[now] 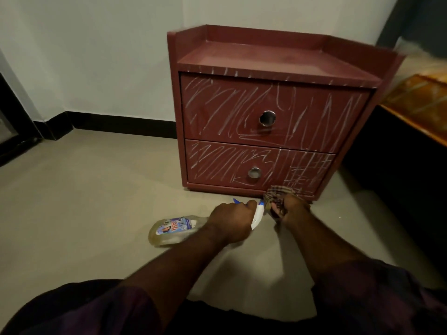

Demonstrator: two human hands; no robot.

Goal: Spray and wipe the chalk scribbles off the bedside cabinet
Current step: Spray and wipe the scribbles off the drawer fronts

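A dark red bedside cabinet (273,64) stands on the floor against the wall. White chalk scribbles (217,102) cover both drawer fronts and the top's front edge. Each drawer has a round metal knob (267,118). A spray bottle (174,229) with pale liquid and a white and blue trigger head lies tilted low over the floor in front of the cabinet. My left hand (232,221) grips it at the neck. My right hand (286,207) holds a bunched checked cloth (277,192) just in front of the lower drawer's bottom edge.
A bed (416,102) with an orange patterned cover stands right of the cabinet, its dark side close to it. A black skirting board (121,124) runs along the wall. A dark door frame (14,122) is at the far left. Grey floor (96,189) spreads out left of the cabinet.
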